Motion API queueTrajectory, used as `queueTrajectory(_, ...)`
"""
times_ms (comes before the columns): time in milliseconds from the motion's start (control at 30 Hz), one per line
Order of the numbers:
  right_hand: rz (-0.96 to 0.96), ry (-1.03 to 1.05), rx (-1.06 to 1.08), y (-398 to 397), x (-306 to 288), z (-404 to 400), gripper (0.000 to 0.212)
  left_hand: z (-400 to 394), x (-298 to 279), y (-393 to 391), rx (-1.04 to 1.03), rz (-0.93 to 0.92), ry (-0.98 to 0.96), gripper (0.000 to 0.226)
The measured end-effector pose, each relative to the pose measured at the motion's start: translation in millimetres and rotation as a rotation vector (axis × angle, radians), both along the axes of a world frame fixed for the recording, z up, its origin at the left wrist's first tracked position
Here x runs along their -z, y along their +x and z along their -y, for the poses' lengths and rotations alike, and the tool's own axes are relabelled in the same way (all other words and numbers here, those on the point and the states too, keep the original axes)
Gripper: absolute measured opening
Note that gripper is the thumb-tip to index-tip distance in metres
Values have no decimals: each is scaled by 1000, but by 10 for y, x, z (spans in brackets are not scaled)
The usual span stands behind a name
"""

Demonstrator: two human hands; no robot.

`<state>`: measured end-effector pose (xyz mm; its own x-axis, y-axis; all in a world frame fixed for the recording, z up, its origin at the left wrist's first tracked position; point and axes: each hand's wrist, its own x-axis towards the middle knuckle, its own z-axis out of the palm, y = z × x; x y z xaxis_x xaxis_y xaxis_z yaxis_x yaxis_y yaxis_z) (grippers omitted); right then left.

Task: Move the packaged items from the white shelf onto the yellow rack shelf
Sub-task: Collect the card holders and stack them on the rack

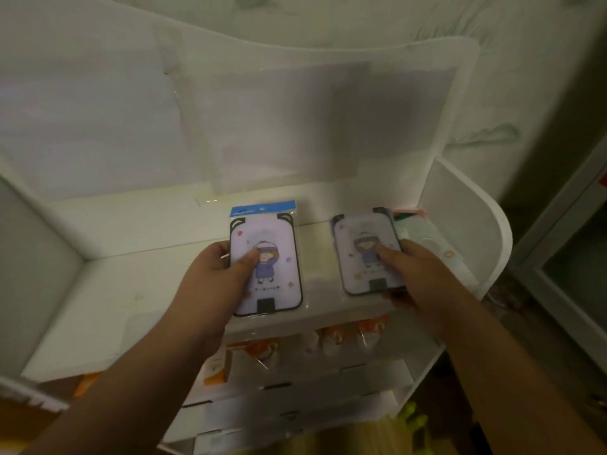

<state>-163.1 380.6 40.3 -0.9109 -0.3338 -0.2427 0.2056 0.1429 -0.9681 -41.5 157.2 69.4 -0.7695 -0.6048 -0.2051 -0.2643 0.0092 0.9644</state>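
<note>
Two flat packaged items with a cartoon figure on a pale purple card are over the white shelf (131, 274). My left hand (213, 274) grips the left package (272, 274), which has a blue header, thumb on its face and fingers along its left edge. My right hand (417, 274) holds the right package (364, 254) the same way, thumb on top, fingers under its right edge. Another pale package (423, 238) lies on the shelf behind the right one. No yellow rack shelf is in view.
The shelf has a tall white back panel (328, 126) and a curved side wall (466, 224) at the right. Lower tiers (295, 372) hold small orange and white packaged items. A grey frame (558, 257) stands at the far right.
</note>
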Motion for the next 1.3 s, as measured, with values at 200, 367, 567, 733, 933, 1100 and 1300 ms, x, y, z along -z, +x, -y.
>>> queueTrajectory(200, 3, -170, -41, 670, -212, 546, 16, 260, -146, 492, -97, -137, 12, 17)
queueTrajectory(367, -38, -230, -66, 1166, -346, 990, 10, 687, -311, 1097, -209, -223, 47, 11)
queueTrajectory(567, -75, -261, -275, 1979, -495, 1573, 19, 1136, -454, 2073, -273, -264, 58, 15)
queueTrajectory(733, -68, -316, -388, 2811, -563, 2129, 27, 1573, -492, 3003, -385, -274, 50, 16)
queueTrajectory(933, 11, -293, -501, 3719, -609, 2752, 18, 2103, -413, 4051, -473, -232, 96, 16)
queueTrajectory(1100, 5, -269, -589, 4296, -596, 3204, 19, 2502, -307, 4740, -556, -217, 91, 14)
queueTrajectory(1300, 93, -263, -623, 4688, -430, 3725, 18, 2920, -227, 5217, -604, -223, 105, 17)
